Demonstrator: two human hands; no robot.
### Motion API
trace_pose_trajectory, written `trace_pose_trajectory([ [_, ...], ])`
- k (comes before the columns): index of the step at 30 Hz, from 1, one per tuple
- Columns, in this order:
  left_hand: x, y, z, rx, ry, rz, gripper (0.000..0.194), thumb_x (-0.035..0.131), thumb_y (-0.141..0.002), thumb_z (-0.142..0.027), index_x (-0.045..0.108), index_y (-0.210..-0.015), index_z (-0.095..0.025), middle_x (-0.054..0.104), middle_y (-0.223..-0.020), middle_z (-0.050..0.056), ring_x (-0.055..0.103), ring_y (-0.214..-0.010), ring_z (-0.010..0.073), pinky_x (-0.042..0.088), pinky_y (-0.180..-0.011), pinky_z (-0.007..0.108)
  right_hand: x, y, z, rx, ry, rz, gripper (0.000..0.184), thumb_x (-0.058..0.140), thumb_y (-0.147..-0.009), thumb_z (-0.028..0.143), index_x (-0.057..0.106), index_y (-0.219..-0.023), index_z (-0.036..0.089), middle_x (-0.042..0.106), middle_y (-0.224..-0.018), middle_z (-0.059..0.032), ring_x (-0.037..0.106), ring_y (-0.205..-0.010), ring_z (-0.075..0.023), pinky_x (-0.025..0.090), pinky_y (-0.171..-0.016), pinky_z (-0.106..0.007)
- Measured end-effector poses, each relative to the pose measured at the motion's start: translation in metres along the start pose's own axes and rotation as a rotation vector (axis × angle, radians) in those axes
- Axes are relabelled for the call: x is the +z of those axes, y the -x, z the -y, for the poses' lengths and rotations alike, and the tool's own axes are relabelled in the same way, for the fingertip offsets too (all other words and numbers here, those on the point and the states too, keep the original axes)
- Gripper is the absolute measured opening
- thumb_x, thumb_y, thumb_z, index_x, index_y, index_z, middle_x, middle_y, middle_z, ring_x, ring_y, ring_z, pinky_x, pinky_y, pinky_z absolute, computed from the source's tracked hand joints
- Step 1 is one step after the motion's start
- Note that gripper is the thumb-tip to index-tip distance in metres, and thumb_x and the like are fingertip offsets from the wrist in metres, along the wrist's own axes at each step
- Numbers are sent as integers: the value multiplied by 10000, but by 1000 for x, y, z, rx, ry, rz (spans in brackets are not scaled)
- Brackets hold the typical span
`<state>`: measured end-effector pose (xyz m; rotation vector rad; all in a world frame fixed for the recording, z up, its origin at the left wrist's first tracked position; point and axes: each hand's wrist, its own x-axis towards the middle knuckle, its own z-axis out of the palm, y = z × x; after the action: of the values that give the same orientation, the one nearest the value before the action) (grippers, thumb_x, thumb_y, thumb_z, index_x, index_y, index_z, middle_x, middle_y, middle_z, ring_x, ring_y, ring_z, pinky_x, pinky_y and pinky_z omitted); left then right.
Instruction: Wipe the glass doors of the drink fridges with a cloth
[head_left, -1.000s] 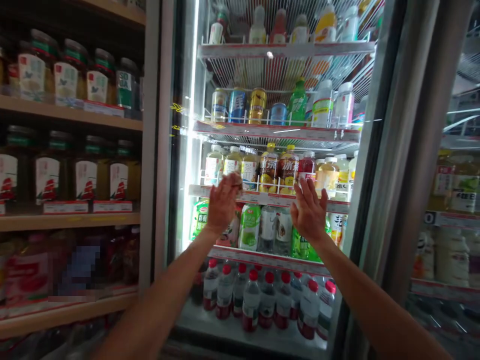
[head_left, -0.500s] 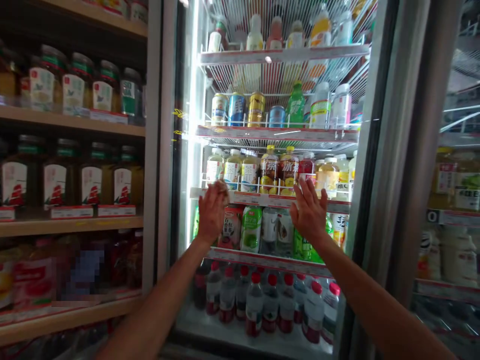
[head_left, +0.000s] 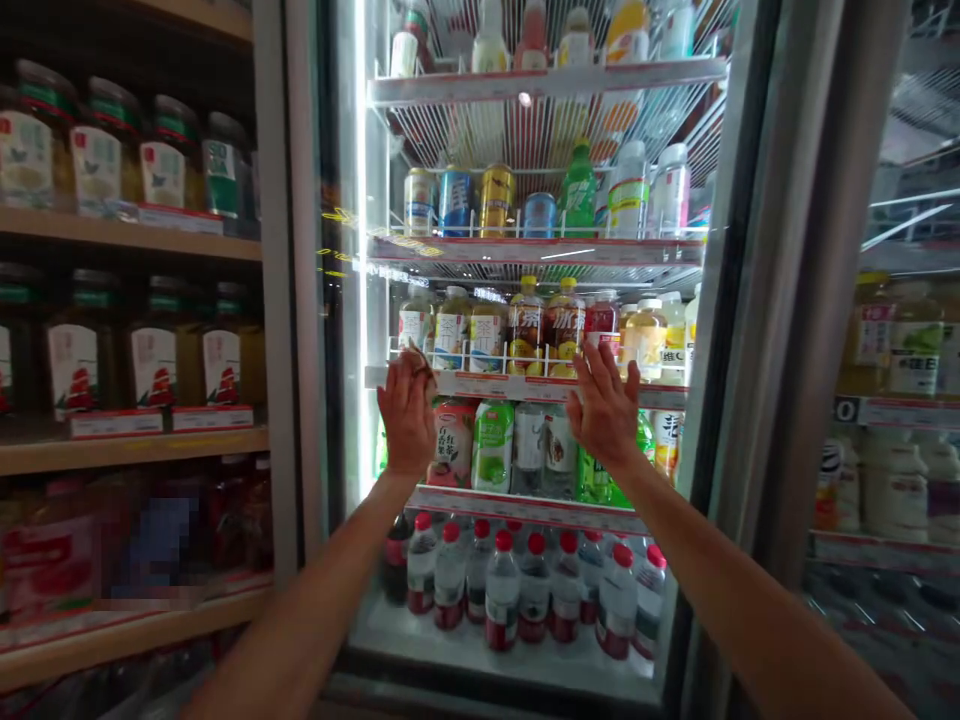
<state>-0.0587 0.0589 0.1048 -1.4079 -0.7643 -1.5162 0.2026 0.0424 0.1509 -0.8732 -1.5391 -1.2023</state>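
left hand: my left hand is raised at the left part of the glass door, fingers lying close together and nearly straight. whether they pinch the cloth or only press it, i can't tell.
cloth: the small, crumpled brownish cloth sits by my left fingertips, on the door's left part.
right hand: my right hand is up at the right part of the door, with nothing visible in it. its fingers are apart, the little one spread widest. it looks flat to the glass, though i can't be sure each finger touches.
behind the door: yellow-capped tea bottles stand upright on a middle rack, seen between my hands; cans are one rack up, and red-capped bottles stand at the bottom.
beside the door: wooden shelves with big jars of drink are to its left, and another cooler shelf is to its right.
done: the cloth is out and up at the door, and both my hands are in place there. i'd judge this as partway.
left over: i can't tell how much of the door the cloth has covered. the glass above, below and to the right of it shows no clear mark either way, only reflections.
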Motion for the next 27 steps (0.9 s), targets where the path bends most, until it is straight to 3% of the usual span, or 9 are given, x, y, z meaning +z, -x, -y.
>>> trace_pose_trajectory([
  [2,3,-4,-6,25,5,2,513,369,-864,-125,280,-1365,-189,263,-1444,108,109,-1362,204,137,-1117,469,0,0,0,-4,1,-1,551,410,-823,250,295,-1359,198,379,-1401,-76,231,-1346,-198,113,-1097,-470],
  [6,13,0,-38,320,71,186,457,415,-835,-109,422,-1274,-235,473,-1327,46,213,-1338,168,205,-1107,404,-2,-1,0,-10,4,0,546,407,-824,248,296,-1357,201,370,-1406,-80,249,-1339,-201,131,-1092,-473],
  [8,13,-2,-35,351,54,196,432,405,-838,-109,447,-1253,-220,486,-1313,60,221,-1337,173,160,-1115,425,-2,-1,0,-14,6,7,550,410,-823,246,293,-1358,204,362,-1411,-78,249,-1339,-204,128,-1093,-473],
  [12,12,-18,-2,7,-36,9,445,376,-864,-159,382,-1309,-185,360,-1402,103,173,-1356,191,109,-1123,454,-1,0,0,-12,16,0,561,425,-816,239,290,-1360,203,366,-1409,-79,241,-1342,-202,112,-1098,-469],
  [14,14,-23,-1,-82,-37,-54,457,365,-868,-163,358,-1325,-186,324,-1422,100,144,-1364,198,151,-1116,464,-1,0,0,-9,22,-5,561,426,-818,240,288,-1361,201,377,-1401,-82,241,-1342,-201,110,-1099,-467],
  [19,23,-22,-40,372,43,208,457,380,-846,-112,407,-1291,-208,429,-1362,56,181,-1353,206,214,-1105,445,-1,-1,0,-15,12,6,579,417,-823,237,253,-1377,206,351,-1417,-77,237,-1344,-204,110,-1098,-467],
  [21,23,-27,-35,424,46,247,444,381,-844,-106,428,-1273,-206,442,-1353,46,203,-1347,203,188,-1111,455,-1,-1,-1,-18,6,6,588,414,-821,238,242,-1382,210,334,-1427,-72,238,-1343,-208,109,-1097,-469],
  [25,19,-53,10,13,-38,43,442,378,-854,-157,400,-1295,-170,345,-1409,112,197,-1351,228,160,-1108,491,-1,-1,0,-9,8,11,572,412,-825,250,263,-1375,204,364,-1410,-77,239,-1343,-207,112,-1097,-470],
  [27,19,-60,17,-111,-45,-31,448,368,-857,-166,385,-1304,-146,312,-1422,132,153,-1361,241,166,-1104,500,-1,0,1,-2,6,12,559,412,-827,250,278,-1367,199,375,-1403,-79,238,-1343,-207,117,-1095,-474],
])
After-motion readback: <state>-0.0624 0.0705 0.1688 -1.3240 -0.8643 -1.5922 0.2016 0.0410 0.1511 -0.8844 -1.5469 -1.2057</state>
